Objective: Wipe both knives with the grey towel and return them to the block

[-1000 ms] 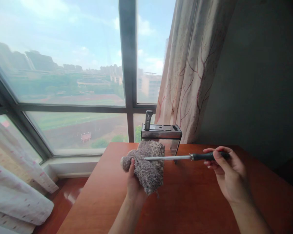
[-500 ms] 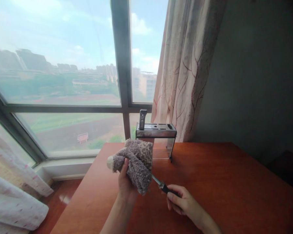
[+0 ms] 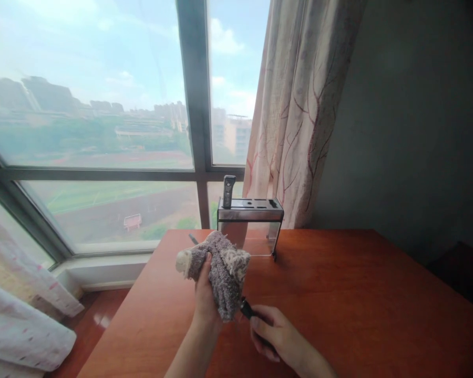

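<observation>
My left hand (image 3: 207, 294) is closed around a fluffy grey and off-white cloth (image 3: 224, 275), thumb on top. My right hand (image 3: 270, 331) grips the black handle of a sharpening steel (image 3: 245, 307). Its metal rod runs through the folds of the cloth, which hide most of it. Only the tip sticks out past the far left side of the cloth, and the handle end sits close against the near right side. Both hands are above the table.
A metal and clear-sided knife block (image 3: 250, 214) stands at the table's far edge. One knife (image 3: 229, 191) is in its left slot, handle up. The reddish-brown wooden table (image 3: 339, 294) extends right. Behind are a window and a curtain (image 3: 289, 115).
My right hand has moved left and pushed the steel deeper through the cloth. The tip now shows on the far side, and the handle has come up against the cloth.
</observation>
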Demonstrator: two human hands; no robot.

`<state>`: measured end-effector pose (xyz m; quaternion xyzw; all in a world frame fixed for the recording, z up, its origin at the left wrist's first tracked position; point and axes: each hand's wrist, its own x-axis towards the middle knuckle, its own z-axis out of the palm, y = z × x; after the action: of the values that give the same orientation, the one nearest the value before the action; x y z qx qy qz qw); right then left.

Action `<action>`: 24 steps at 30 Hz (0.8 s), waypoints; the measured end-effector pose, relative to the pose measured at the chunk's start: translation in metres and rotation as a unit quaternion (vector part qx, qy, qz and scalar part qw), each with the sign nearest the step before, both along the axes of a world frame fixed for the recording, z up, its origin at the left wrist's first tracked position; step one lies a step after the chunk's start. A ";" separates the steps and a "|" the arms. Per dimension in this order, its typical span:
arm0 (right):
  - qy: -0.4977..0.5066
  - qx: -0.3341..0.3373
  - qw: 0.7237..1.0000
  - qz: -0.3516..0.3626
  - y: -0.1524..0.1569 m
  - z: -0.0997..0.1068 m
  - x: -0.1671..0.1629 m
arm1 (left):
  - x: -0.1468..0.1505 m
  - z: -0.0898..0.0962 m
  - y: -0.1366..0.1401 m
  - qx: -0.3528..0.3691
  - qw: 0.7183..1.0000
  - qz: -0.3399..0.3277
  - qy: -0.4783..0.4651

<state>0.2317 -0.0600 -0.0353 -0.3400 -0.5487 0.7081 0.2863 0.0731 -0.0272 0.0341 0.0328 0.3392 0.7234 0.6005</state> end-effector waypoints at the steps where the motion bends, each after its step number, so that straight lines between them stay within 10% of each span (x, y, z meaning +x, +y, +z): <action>1: -0.014 0.014 1.000 -0.003 -0.001 0.000 0.002 | -0.003 0.001 0.002 0.004 1.000 0.015 -0.002; 10: -0.178 0.263 0.942 -0.106 0.009 0.018 0.035 | -0.043 -0.004 0.019 0.073 0.991 0.103 -0.032; 15: -0.051 0.160 0.932 -0.321 0.018 0.008 0.054 | -0.033 -0.010 0.021 0.045 0.995 0.094 0.003; 24: 0.081 0.133 0.803 -0.575 0.033 0.012 0.058 | -0.020 -0.019 0.014 0.042 0.970 0.032 0.236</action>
<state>0.2894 -0.0272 -0.0228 -0.4932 -0.3155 0.3586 0.7271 0.0534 -0.0129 0.0151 0.2171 0.4418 0.7273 0.4782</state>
